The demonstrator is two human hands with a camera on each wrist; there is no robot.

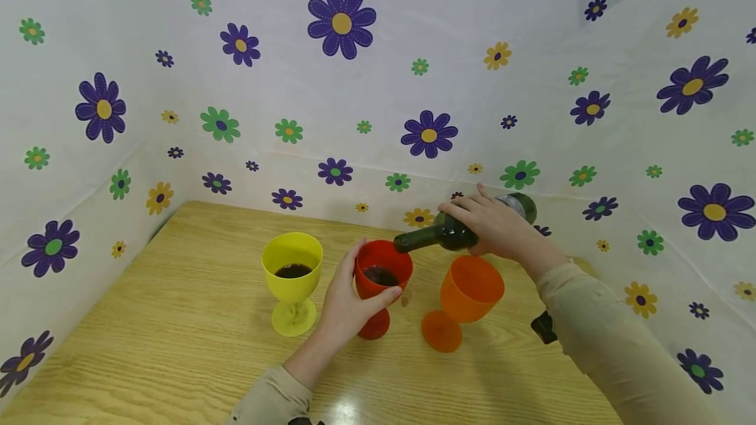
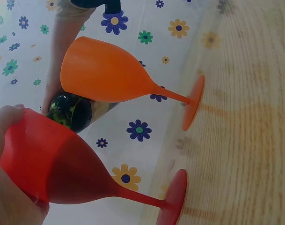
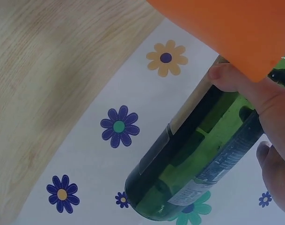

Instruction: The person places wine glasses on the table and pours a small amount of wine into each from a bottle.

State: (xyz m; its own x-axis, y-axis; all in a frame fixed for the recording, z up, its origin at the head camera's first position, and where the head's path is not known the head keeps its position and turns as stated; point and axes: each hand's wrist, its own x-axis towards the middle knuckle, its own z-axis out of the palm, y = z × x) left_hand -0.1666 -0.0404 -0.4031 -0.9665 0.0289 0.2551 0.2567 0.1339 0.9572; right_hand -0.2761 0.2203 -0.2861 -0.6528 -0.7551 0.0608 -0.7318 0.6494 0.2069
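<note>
In the head view my left hand (image 1: 345, 303) grips the bowl of a red plastic goblet (image 1: 367, 286) standing on the table. Dark liquid (image 1: 380, 275) lies inside it. My right hand (image 1: 496, 225) holds a green glass bottle (image 1: 451, 233) around its body, tilted nearly level, mouth just above the red goblet's right rim. No stream is clearly visible. An orange goblet (image 1: 472, 290) stands under the right forearm's side, with no liquid visible in it. The right wrist view shows the bottle's labelled body (image 3: 189, 159) and base; its liquid level is hard to tell.
Left of the red goblet stands a yellow goblet (image 1: 292, 290) with dark liquid in it. The wooden table (image 1: 177, 320) meets a white flowered cloth (image 1: 266, 84) at the back and sides. Beside the right sleeve sits a dark object (image 1: 544, 327), its kind unclear.
</note>
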